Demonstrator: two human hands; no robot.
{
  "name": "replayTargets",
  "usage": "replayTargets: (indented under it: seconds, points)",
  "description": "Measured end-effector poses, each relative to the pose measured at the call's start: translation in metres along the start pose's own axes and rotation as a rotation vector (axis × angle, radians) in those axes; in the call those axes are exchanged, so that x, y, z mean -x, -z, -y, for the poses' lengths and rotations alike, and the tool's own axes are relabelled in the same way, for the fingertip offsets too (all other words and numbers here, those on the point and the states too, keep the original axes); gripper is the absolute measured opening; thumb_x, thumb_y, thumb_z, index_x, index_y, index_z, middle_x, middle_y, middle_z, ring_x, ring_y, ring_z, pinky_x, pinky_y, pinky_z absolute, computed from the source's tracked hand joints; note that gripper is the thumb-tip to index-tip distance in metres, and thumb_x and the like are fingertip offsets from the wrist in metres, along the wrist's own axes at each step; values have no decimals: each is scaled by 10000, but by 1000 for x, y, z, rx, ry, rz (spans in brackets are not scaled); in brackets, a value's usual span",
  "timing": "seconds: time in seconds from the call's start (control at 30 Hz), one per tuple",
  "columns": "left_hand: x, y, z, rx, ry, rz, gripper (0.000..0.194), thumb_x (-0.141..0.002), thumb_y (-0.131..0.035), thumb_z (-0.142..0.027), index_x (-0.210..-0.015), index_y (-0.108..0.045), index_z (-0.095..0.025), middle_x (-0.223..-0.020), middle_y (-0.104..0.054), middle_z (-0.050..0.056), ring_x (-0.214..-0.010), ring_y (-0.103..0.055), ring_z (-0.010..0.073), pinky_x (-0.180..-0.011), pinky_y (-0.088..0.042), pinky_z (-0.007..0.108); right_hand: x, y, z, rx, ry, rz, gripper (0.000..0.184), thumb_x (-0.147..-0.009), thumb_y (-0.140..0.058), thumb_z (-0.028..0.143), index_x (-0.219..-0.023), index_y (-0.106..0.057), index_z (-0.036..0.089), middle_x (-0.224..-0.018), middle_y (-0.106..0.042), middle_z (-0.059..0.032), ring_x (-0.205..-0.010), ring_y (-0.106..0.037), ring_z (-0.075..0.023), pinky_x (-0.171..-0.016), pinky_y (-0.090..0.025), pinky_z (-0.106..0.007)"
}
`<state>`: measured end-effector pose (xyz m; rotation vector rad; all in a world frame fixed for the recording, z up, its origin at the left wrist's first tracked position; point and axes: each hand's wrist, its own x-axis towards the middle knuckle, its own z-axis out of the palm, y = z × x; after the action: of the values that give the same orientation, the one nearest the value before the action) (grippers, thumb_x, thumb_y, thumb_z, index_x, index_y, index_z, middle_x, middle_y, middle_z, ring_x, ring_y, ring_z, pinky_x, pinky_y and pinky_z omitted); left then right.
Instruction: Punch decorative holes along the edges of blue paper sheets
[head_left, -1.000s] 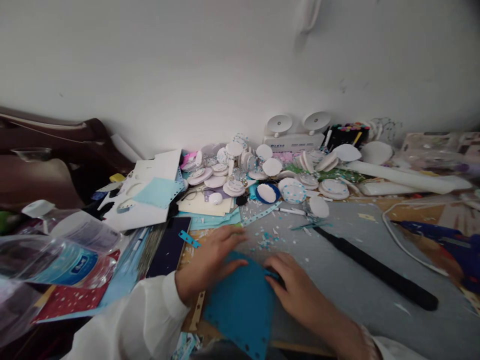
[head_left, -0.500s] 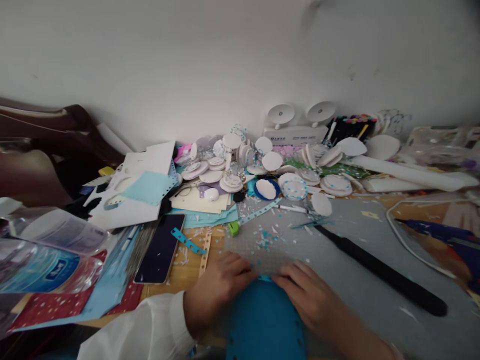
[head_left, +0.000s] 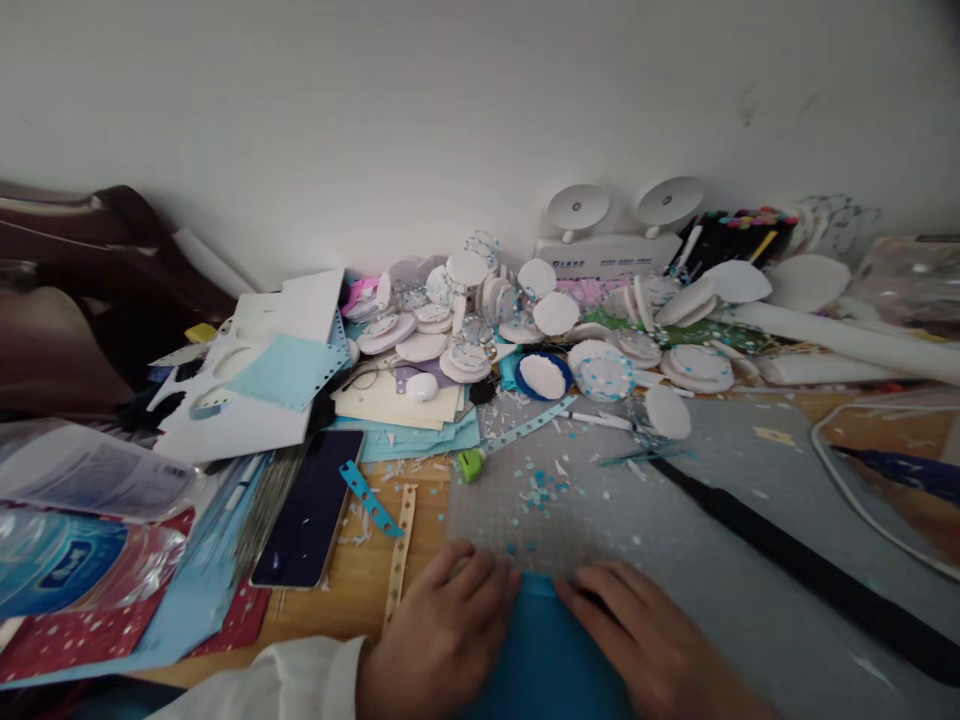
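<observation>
A blue paper sheet [head_left: 551, 655] lies at the bottom middle, partly cut off by the frame. Its far edge shows a lighter, narrow folded strip. My left hand [head_left: 450, 640] is closed on the sheet's far left corner, fingers curled. At the far right corner, my right hand [head_left: 637, 635] pinches the same edge between thumb and fingers. Beyond both hands, tiny blue paper bits [head_left: 540, 490] are scattered on the grey cutting mat [head_left: 660, 530]. A green hole punch [head_left: 470, 464] sits at the mat's left edge, beside a pale blue punched strip [head_left: 529, 425].
Long black tweezers [head_left: 795, 560] lie to the right. Leftward are a phone [head_left: 307, 510], a blue punched strip [head_left: 369, 498], a tan punched strip [head_left: 400, 560] and a plastic-wrapped pack [head_left: 82, 550]. White paper discs [head_left: 555, 315] crowd the back near a white box [head_left: 607, 252].
The view has shifted, and both hands and the sheet's far edge sit lower in it. The sheet's punched side edges, visible before, are now hidden. Both hands keep hold of the sheet.
</observation>
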<state>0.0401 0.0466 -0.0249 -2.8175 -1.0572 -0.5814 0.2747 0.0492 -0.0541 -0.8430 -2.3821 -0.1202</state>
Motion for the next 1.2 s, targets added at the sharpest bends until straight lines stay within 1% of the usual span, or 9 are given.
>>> replayTargets:
  seconds: [0.37, 0.53, 0.63, 0.73, 0.8, 0.83, 0.97, 1.1, 1.2]
  points:
    - [8, 8, 9, -76, -29, -44, 476, -1064, -200, -174, -1127, -667, -102, -1043, -744, 37, -977, -568, 177, -922, -356, 339, -1, 6, 7, -50, -100, 88, 478, -1045, -213, 153, -1087, -685, 86, -781, -642, -83, -704, -562, -168, -658, -494, -282]
    - [6, 10, 6, -183, 38, -23, 436, -1058, -256, -183, -1105, -689, -177, -1108, -736, -2, -1129, -541, 180, -1011, -304, 348, -4, 7, 8, -10, -81, 57, 488, -1044, -208, 148, -1037, -690, 80, -718, -623, -69, -647, -551, -158, -610, -476, -273]
    - [4, 21, 9, -286, 135, 19, 388, -1020, -322, -149, -1053, -708, -153, -1218, -689, 66, -1254, -485, 215, -1046, -279, 377, -8, 7, 10, 50, -45, 75, 503, -1036, -195, 127, -1018, -694, 69, -699, -619, -73, -629, -551, -163, -587, -475, -277]
    - [9, 26, 3, -244, 205, -37, 342, -1003, -364, -190, -1052, -701, -160, -1253, -666, 77, -1284, -473, 239, -1059, -294, 385, -10, 7, 11, 81, -35, 80, 514, -1030, -186, 118, -1012, -698, 70, -700, -622, -80, -640, -562, -172, -599, -487, -286]
    - [15, 19, -10, -171, 129, -46, 340, -1013, -369, -243, -1219, -629, -168, -1288, -649, 50, -1259, -498, 204, -1042, -332, 332, -8, 7, 12, 97, -42, 63, 527, -1026, -176, 116, -1005, -700, 72, -712, -631, -89, -656, -575, -179, -623, -500, -296]
    - [18, 13, -18, -165, 99, 20, 361, -1008, -398, -283, -1292, -578, -150, -1313, -633, 51, -1247, -509, 194, -1011, -365, 299, -7, 7, 13, 102, -46, 68, 532, -1024, -170, 115, -1010, -700, 70, -726, -639, -95, -664, -582, -182, -631, -506, -299]
    - [24, -14, -43, -160, 164, 143, 696, -922, -463, -545, -1390, -456, -30, -1409, -541, 155, -1267, -499, 271, -978, -414, 325, -2, 8, 17, 107, -81, 131, 517, -1002, -182, 101, -1056, -695, 67, -784, -675, -115, -697, -610, -196, -654, -528, -318]
    - [28, -26, -48, -168, 193, 170, 762, -899, -480, -559, -1445, -382, -37, -1465, -480, 148, -1313, -461, 277, -1026, -377, 334, -8, 7, 23, 61, -33, 104, 443, -971, -267, 93, -1140, -676, 107, -1053, -718, -134, -981, -637, -223, -838, -527, -347]
    - [29, -25, -46, -182, 201, 163, 757, -898, -474, -560, -1442, -388, -40, -1468, -478, 143, -1323, -453, 267, -1046, -350, 330, -11, 9, 18, 11, 79, 137, 420, -947, -322, 92, -1227, -631, 135, -1277, -662, -88, -1210, -550, -194, -964, -471, -333]
